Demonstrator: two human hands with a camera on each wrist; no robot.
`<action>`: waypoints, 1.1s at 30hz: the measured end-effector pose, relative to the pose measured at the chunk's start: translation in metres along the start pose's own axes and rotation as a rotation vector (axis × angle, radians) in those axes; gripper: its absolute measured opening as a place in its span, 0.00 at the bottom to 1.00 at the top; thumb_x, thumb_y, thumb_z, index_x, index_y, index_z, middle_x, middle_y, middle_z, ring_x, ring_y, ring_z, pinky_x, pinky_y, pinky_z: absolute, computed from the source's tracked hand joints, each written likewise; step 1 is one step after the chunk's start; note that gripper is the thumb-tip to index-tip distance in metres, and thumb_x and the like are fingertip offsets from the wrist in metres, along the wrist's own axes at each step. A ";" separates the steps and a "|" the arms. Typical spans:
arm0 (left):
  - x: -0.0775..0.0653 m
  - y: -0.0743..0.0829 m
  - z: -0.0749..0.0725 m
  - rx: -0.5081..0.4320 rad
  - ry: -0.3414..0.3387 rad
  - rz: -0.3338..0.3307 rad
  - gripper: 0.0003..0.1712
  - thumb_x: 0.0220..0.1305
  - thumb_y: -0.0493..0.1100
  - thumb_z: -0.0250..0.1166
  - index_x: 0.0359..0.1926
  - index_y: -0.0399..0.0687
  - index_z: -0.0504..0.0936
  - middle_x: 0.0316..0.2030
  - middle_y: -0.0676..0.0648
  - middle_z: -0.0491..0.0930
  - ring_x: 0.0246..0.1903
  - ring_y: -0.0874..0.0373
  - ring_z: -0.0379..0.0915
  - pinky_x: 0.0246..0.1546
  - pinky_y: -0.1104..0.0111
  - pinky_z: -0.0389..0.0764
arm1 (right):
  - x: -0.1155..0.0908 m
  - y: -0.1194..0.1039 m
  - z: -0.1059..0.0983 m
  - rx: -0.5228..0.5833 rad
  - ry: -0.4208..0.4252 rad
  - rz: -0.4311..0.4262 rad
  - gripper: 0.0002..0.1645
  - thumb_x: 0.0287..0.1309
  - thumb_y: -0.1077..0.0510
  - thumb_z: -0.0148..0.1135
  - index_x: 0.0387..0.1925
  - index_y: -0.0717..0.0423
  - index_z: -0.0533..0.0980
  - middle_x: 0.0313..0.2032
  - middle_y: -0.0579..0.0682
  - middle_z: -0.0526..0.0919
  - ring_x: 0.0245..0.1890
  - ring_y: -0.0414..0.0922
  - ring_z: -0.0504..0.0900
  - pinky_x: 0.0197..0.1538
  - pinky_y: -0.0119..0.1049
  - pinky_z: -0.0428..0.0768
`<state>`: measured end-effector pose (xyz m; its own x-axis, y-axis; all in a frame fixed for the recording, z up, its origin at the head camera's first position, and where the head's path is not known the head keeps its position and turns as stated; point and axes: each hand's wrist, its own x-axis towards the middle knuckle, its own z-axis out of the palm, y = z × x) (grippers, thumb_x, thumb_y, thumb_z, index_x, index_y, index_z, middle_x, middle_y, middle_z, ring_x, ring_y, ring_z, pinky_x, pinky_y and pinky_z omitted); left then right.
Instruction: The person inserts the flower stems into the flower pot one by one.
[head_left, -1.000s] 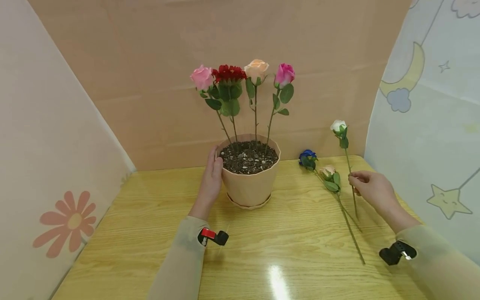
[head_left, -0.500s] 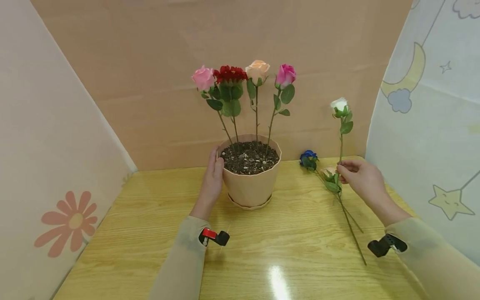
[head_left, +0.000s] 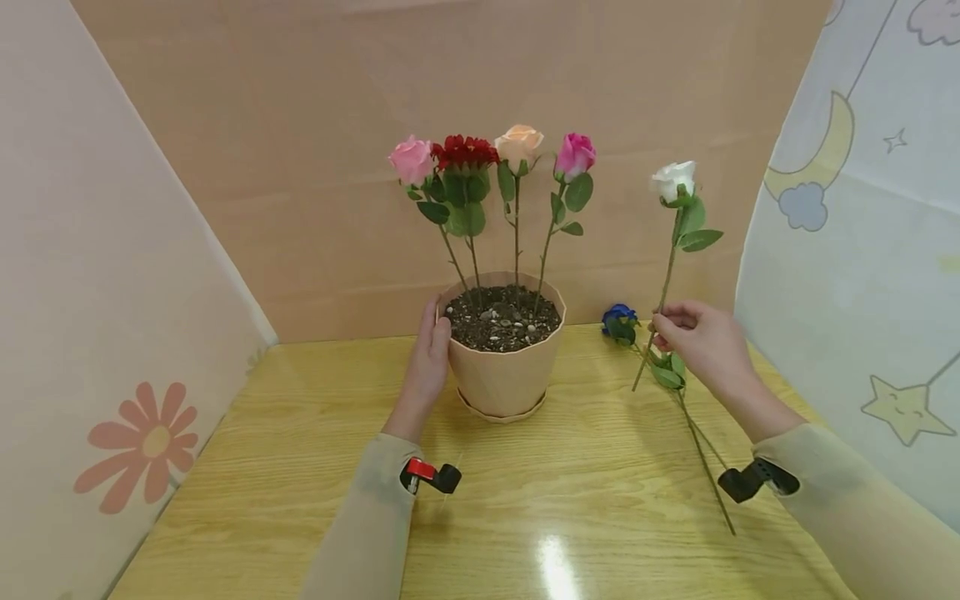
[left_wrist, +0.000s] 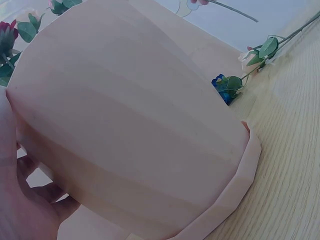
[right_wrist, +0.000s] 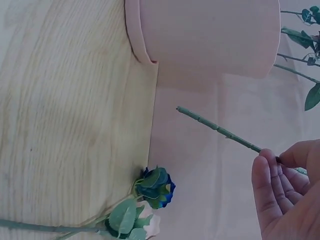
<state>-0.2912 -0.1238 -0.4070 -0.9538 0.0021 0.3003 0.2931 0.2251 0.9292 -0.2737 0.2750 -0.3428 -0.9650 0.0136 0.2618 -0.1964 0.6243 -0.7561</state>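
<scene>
My right hand point(head_left: 701, 343) pinches the stem of a white rose point(head_left: 673, 182) between thumb and fingers, to the right of the flowerpot point(head_left: 504, 379). The rose stands nearly upright, and its bare stem end point(right_wrist: 192, 114) shows free in the right wrist view. My left hand point(head_left: 426, 358) holds the pot's left side near the rim, its fingers point(left_wrist: 50, 192) curving behind the wall. In the pot's dark soil point(head_left: 498, 321) stand a pink rose point(head_left: 412, 161), a red flower point(head_left: 465, 153), a peach rose point(head_left: 519, 147) and a magenta rose point(head_left: 576, 156).
Right of the pot, a blue rose point(head_left: 619, 322) and a pale peach rose point(right_wrist: 150, 222) lie on the wooden table point(head_left: 337, 417), stems crossing. The pot stands on a matching saucer point(head_left: 504, 415). A plain backdrop point(head_left: 315, 167) rises behind, with patterned side panels.
My right hand has lifted the white rose up off the right side and carried it left toward the pot. The left hand keeps its place on the pot.
</scene>
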 end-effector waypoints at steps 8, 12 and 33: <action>0.000 0.001 0.000 -0.010 -0.005 -0.002 0.36 0.92 0.58 0.41 0.91 0.59 0.46 0.89 0.46 0.47 0.85 0.43 0.49 0.83 0.45 0.50 | 0.004 -0.012 0.002 0.038 0.014 -0.022 0.25 0.85 0.48 0.59 0.62 0.65 0.82 0.42 0.49 0.92 0.33 0.34 0.89 0.39 0.25 0.86; 0.001 0.001 0.000 -0.007 -0.006 -0.010 0.36 0.92 0.59 0.41 0.91 0.61 0.47 0.89 0.47 0.47 0.85 0.43 0.49 0.83 0.45 0.51 | 0.007 -0.020 0.002 0.062 0.030 -0.038 0.27 0.85 0.44 0.58 0.60 0.65 0.83 0.40 0.44 0.92 0.34 0.33 0.89 0.40 0.24 0.85; 0.000 0.003 0.002 0.011 0.013 0.000 0.35 0.92 0.56 0.41 0.91 0.59 0.48 0.88 0.46 0.48 0.85 0.42 0.49 0.83 0.44 0.52 | 0.020 -0.090 0.002 0.098 0.145 -0.190 0.23 0.80 0.41 0.65 0.54 0.56 0.90 0.35 0.46 0.92 0.35 0.38 0.91 0.43 0.25 0.81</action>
<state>-0.2901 -0.1214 -0.4051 -0.9529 -0.0103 0.3031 0.2923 0.2362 0.9267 -0.2760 0.2175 -0.2710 -0.8756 0.0199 0.4827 -0.3942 0.5482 -0.7376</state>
